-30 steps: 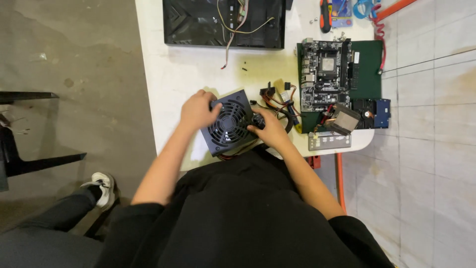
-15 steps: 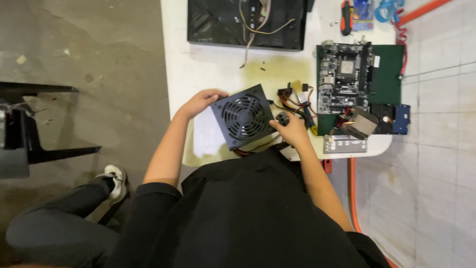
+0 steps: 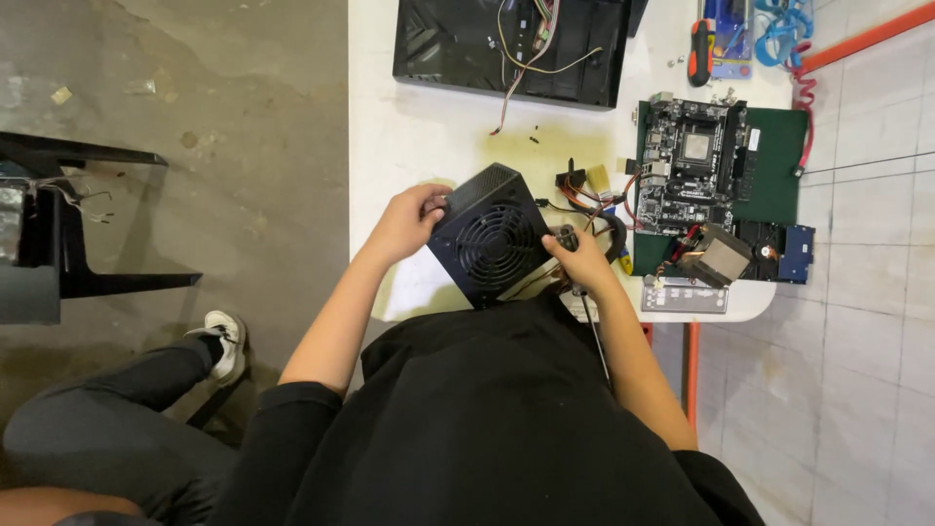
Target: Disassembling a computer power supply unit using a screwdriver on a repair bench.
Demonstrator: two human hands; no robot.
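A black power supply box (image 3: 492,237) with a round fan grille sits tilted at the near edge of the white table (image 3: 419,136). My left hand (image 3: 409,219) grips its left side. On its right edge rests my right hand (image 3: 579,258), fingers closed around what looks like a thin tool with a dark handle. A bundle of coloured cables (image 3: 594,195) runs out from behind the box.
A motherboard (image 3: 691,166) lies on a green mat (image 3: 779,166) at the right, with a heatsink (image 3: 719,258) and a metal plate (image 3: 685,297) nearby. A black computer case panel (image 3: 506,44) lies at the back. A screwdriver (image 3: 697,54) lies beyond the motherboard. A black stand (image 3: 58,234) stands on the floor at left.
The view has shifted, so everything sits further right in frame. My left hand moved off the fan face to the box's left side. The box tilted slightly.
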